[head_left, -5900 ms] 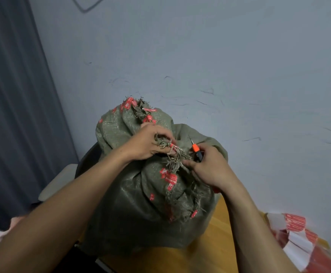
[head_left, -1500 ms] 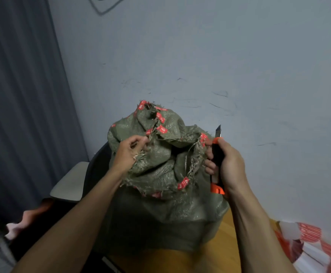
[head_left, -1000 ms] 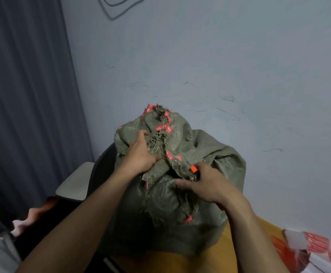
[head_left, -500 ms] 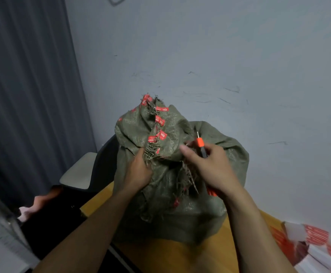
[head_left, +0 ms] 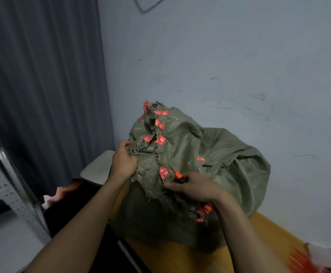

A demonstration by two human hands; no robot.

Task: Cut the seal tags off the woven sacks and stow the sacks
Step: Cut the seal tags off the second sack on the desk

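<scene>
Fingers (head_left: pixel 173 186) around a mostly hidden cutter (head_left: pixel 178 175)

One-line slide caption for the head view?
The left hand grips the frayed edge of the sack; the right hand holds an orange knife beside a red tag.

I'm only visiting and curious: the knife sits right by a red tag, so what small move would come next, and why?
Probably slice off the red tag nearest the knife. The right hand holds the knife with its orange tip just beside that tag, and the left hand grips the frayed edge of the sack, which seems to steady the fabric for a cut.
</scene>
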